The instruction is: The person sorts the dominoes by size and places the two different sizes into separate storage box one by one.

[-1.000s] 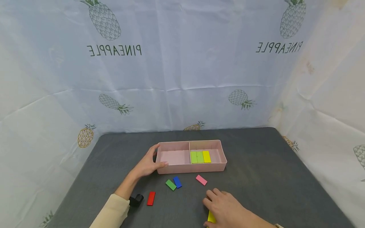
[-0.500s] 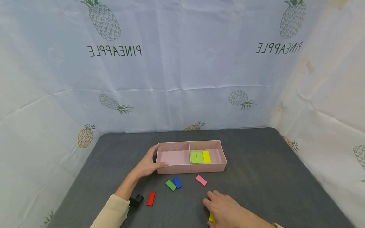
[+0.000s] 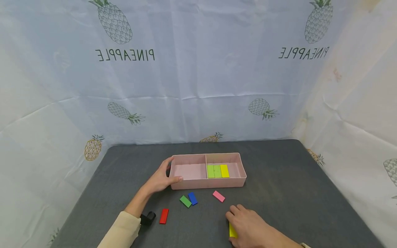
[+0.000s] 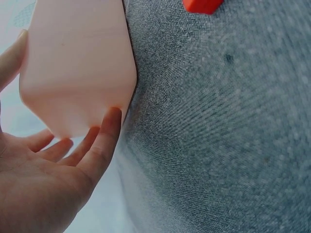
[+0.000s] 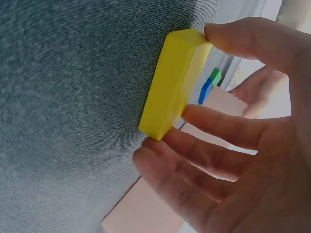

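At its left end, the pink two-compartment box is gripped by my left hand, thumb over the front wall and fingers around the end. The left wrist view shows those fingers against the box's end wall. My right hand holds a yellow block near the table's front, mostly covered by the hand in the head view. In the right wrist view, the thumb is at one end of the yellow block and fingers are at the other end and side. Light green blocks and another yellow block lie in the right compartment.
On the dark grey table, in front of the box, lie a green block, a blue block and a pink block. A red block lies nearer, beside a black object at my left wrist.
My right hand has shifted slightly to the right along with the yellow block. The left hand and the box have stayed where they were.
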Motion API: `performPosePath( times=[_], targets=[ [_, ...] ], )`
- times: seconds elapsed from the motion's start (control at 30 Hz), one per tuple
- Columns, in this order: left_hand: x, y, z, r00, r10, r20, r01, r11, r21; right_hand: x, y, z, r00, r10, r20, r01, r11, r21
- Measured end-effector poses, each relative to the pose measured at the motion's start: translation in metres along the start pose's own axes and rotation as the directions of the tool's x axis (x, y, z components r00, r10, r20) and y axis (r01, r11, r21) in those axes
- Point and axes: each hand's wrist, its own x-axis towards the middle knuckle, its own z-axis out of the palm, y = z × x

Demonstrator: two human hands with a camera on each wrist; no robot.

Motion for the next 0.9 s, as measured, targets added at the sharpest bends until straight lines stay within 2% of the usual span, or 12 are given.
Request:
performPosePath(
  times=[0.2, 0.4, 0.5, 0.7, 0.9],
  targets=[
    [-0.001, 0.001, 0.001, 1.0, -0.006, 0.007, 0.006, 1.0, -0.003, 0.0, 0.007, -0.003, 0.998, -0.042, -0.053, 0.043, 0.999, 0.017],
    [-0.001, 0.0, 0.0, 1.0, -0.021, -0.002, 0.021, 1.0, -0.002, 0.0, 0.013, -0.014, 0.994, -0.021, -0.105, 0.026, 0.998, 0.049],
    [0.0, 0.0, 0.0, 1.0, -0.019, -0.001, 0.019, 1.0, 0.001, 0.0, 0.016, -0.019, 0.988, -0.019, -0.156, 0.028, 0.998, 0.052],
    [0.0, 0.0, 0.0, 1.0, -0.02, 0.007, 0.02, 1.0, 0.003, -0.001, 0.022, -0.03, 0.953, -0.044, -0.299, 0.053, 0.998, 0.02],
    [0.0, 0.001, 0.0, 1.0, -0.017, 0.002, 0.017, 1.0, 0.005, -0.003, 0.026, -0.047, 0.914, -0.07, -0.4, 0.064, 0.998, -0.028]
  ],
)
